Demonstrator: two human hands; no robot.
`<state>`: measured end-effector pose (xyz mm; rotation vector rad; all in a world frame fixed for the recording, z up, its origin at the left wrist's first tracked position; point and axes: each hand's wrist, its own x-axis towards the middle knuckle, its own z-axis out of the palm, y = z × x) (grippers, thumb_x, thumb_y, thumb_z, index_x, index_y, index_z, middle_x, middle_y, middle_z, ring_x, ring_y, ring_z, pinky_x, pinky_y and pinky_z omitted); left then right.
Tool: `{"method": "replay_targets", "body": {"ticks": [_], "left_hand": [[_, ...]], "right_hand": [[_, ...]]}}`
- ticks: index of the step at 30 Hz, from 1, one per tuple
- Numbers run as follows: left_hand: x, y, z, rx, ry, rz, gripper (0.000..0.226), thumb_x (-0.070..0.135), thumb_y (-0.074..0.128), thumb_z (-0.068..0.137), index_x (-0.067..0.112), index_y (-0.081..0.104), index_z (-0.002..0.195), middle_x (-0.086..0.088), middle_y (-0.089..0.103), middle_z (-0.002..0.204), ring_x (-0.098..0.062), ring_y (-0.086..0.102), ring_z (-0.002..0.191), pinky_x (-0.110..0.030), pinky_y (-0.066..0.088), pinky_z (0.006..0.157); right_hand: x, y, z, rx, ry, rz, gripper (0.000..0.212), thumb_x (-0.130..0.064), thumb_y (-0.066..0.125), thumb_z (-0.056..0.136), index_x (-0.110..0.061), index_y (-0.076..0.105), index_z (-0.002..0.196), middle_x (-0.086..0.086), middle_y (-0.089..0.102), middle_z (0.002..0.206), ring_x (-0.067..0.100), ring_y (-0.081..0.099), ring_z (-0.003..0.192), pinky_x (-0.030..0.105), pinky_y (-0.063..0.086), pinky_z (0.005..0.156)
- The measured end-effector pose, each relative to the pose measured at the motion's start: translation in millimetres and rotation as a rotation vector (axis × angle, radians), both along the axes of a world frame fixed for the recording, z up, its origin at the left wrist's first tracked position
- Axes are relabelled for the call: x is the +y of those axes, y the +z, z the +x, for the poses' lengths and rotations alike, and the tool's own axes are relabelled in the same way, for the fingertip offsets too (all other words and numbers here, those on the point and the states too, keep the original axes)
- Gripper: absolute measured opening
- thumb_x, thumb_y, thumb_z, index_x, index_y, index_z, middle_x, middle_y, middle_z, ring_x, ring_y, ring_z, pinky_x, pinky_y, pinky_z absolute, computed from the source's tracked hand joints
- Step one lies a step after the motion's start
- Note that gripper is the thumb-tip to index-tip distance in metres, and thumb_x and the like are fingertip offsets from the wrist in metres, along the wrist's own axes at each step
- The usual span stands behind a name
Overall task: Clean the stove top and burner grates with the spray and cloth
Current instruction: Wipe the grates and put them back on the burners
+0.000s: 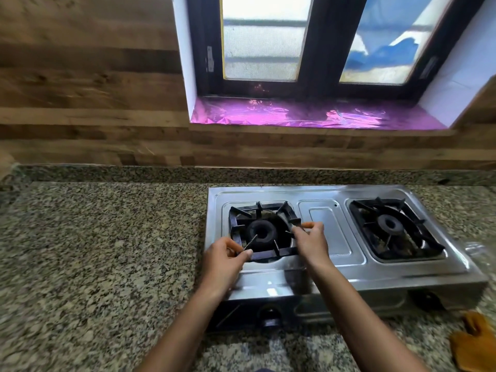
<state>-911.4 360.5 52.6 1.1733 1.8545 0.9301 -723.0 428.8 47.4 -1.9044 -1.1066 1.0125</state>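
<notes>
The main risk is the left burner grate (268,255) slipping. It is held only by pinches at 2 points, not by full grasps, so if it is greasy or heavier than it looks it could tip, drop onto the burner head (261,232) or scrape the steel stove top (330,237). A prong could also catch on the burner head if the grate comes up unevenly. A sideways pull might slide the whole stove on the bench (107,251), as nothing visible anchors it.

The left hand (224,260) pinches the grate's near-left corner, its thumb on top of the front bar and its fingers (233,247) curled in behind. The right hand (311,241) pinches the grate's right side bar between its thumb and fingers (308,225). So both hands are clenched on the same grate, at roughly opposite sides. The grate sits over its well on the stove's left side, a little askew. I cannot tell whether it is resting there or just lifted.

The right burner grate (358,220) lies seated and untouched. An orange cloth (475,342) lies on the bench at the near right, well apart from both hands. A clear, blurred object (477,251) at the right edge may be the spray, but I cannot tell.
</notes>
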Motion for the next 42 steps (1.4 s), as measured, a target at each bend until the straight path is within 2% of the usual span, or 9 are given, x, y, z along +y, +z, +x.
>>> {"method": "replay_targets", "body": {"ticks": [5, 9, 12, 20, 30, 33, 37, 40, 42], "left_hand": [[-3.9, 13.0, -4.4, 0.379, 0.041, -0.020, 0.027, 0.056, 0.074, 0.072, 0.031, 0.067, 0.068, 0.015, 0.068, 0.070, -0.010, 0.064, 0.069, -0.024, 0.049, 0.059], [-6.4, 7.9, -5.9, 0.429, 0.014, 0.029, 0.025, 0.051, 0.081, 0.067, 0.028, 0.070, 0.063, 0.018, 0.062, 0.104, -0.012, 0.055, 0.101, -0.032, 0.047, 0.078], [-8.1, 1.8, -6.3, 0.449, -0.018, 0.049, 0.025, 0.050, 0.081, 0.066, 0.030, 0.068, 0.062, 0.021, 0.060, 0.104, -0.010, 0.047, 0.106, -0.035, 0.041, 0.087], [-7.9, -13.4, -14.7, 0.410, -0.061, 0.174, 0.023, 0.039, 0.083, 0.069, 0.029, 0.064, 0.062, 0.018, 0.070, 0.098, -0.014, 0.057, 0.115, -0.047, 0.046, 0.097], [-13.9, -24.5, -14.7, 0.409, -0.063, 0.200, 0.018, 0.031, 0.083, 0.073, 0.024, 0.067, 0.068, 0.007, 0.073, 0.107, -0.018, 0.058, 0.122, -0.035, 0.052, 0.095], [-17.0, -25.8, -12.4, 0.432, -0.054, 0.215, 0.016, 0.031, 0.081, 0.075, 0.024, 0.066, 0.071, 0.009, 0.073, 0.105, -0.016, 0.062, 0.114, -0.030, 0.054, 0.083], [-23.5, -28.2, -8.7, 0.453, -0.052, 0.258, 0.017, 0.033, 0.078, 0.078, 0.027, 0.062, 0.080, 0.014, 0.069, 0.095, -0.007, 0.064, 0.078, -0.023, 0.050, 0.062], [-28.5, -33.2, -4.5, 0.498, -0.079, 0.274, 0.023, 0.035, 0.076, 0.079, 0.028, 0.061, 0.094, 0.014, 0.066, 0.097, -0.009, 0.062, 0.081, -0.030, 0.055, 0.073], [-31.9, -37.0, 0.1, 0.534, -0.093, 0.264, 0.034, 0.039, 0.074, 0.080, 0.028, 0.059, 0.108, 0.011, 0.065, 0.111, -0.014, 0.063, 0.104, -0.039, 0.054, 0.089]], "right_hand": [[-19.8, -0.7, 5.4, -0.124, 0.160, 0.130, 0.008, -0.022, 0.067, 0.086, -0.015, 0.064, 0.089, 0.001, 0.048, 0.104, 0.009, 0.050, 0.085, 0.023, 0.034, 0.080], [-25.7, -6.7, 9.8, -0.412, 0.211, 0.169, 0.011, -0.032, 0.069, 0.087, -0.023, 0.068, 0.081, -0.002, 0.057, 0.101, 0.018, 0.051, 0.100, 0.030, 0.038, 0.080], [-28.8, -9.7, 6.0, -0.563, 0.177, 0.190, 0.011, -0.035, 0.068, 0.088, -0.026, 0.069, 0.082, -0.004, 0.059, 0.102, 0.022, 0.047, 0.105, 0.037, 0.041, 0.084], [-35.0, -17.5, 0.4, -0.504, 0.186, 0.255, 0.008, -0.029, 0.069, 0.087, -0.022, 0.069, 0.084, -0.001, 0.059, 0.092, 0.020, 0.053, 0.094, 0.033, 0.043, 0.079], [-36.6, -22.7, 0.8, -0.442, 0.243, 0.313, 0.005, -0.020, 0.071, 0.086, -0.018, 0.067, 0.083, -0.004, 0.054, 0.080, 0.016, 0.053, 0.080, 0.028, 0.039, 0.071], [-36.9, -24.5, 3.5, -0.435, 0.263, 0.339, 0.004, -0.017, 0.071, 0.086, -0.017, 0.068, 0.084, -0.005, 0.055, 0.081, 0.014, 0.051, 0.079, 0.025, 0.036, 0.070], [-37.3, -30.3, 8.3, -0.438, 0.304, 0.397, 0.005, -0.013, 0.073, 0.084, -0.015, 0.069, 0.084, -0.003, 0.059, 0.079, 0.017, 0.055, 0.078, 0.024, 0.036, 0.069], [-38.4, -35.1, 13.8, -0.438, 0.348, 0.437, 0.012, -0.006, 0.071, 0.083, -0.013, 0.072, 0.092, 0.003, 0.065, 0.085, 0.022, 0.060, 0.083, 0.029, 0.045, 0.073], [-38.9, -37.3, 17.3, -0.442, 0.383, 0.458, 0.019, -0.002, 0.069, 0.083, -0.012, 0.073, 0.098, 0.005, 0.066, 0.088, 0.025, 0.061, 0.086, 0.032, 0.048, 0.077]]}}
